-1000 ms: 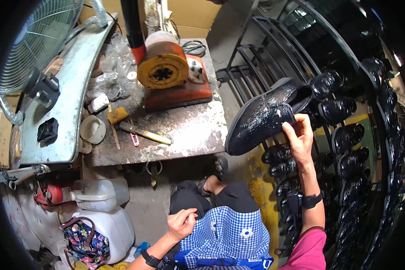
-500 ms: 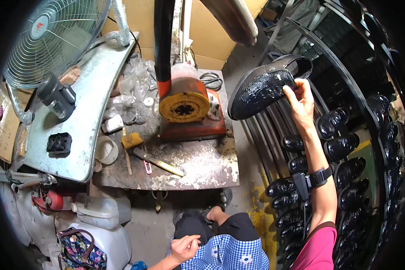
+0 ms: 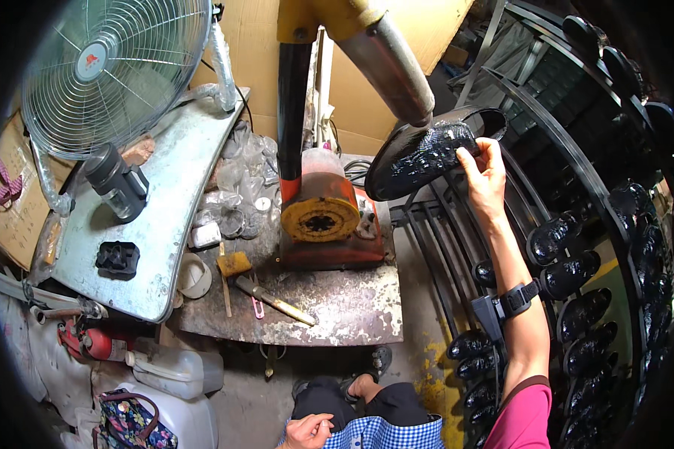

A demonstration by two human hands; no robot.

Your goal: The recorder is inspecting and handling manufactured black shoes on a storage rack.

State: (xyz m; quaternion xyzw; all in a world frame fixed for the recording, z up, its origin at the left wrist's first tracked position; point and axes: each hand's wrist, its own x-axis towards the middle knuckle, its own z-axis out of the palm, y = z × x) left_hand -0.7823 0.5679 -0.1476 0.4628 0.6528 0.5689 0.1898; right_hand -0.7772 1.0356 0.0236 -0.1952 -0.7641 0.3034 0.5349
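Observation:
My right hand (image 3: 484, 176), arm stretched forward, pinches a glossy black shoe (image 3: 427, 153) by its side, with the thumb toward me. The shoe has a closed front and an open strap-like back, and its upper shines as if wet. Its upper edge lies just under the tip of a metal cylinder (image 3: 401, 75) on the machine; whether they touch I cannot tell. Low over my lap, my left hand (image 3: 309, 432) is closed with fingers curled together, and nothing shows in it. Left of the shoe stands the red machine base (image 3: 333, 257) with a round yellow pad (image 3: 320, 218).
A rack (image 3: 547, 123) with many black shoes (image 3: 569, 273) fills the right side. On the worktable (image 3: 352, 314) lie a yellow-headed brush (image 3: 234, 263), a long-handled tool (image 3: 277, 301) and plastic bags (image 3: 236, 179). A fan (image 3: 105, 67) stands left, above a pale board (image 3: 153, 254).
The view has tilted up, so the bench sits lower and more of the machine's top shows. The shoe in my right hand has come left, close to the cylinder's tip. My left hand stays closed.

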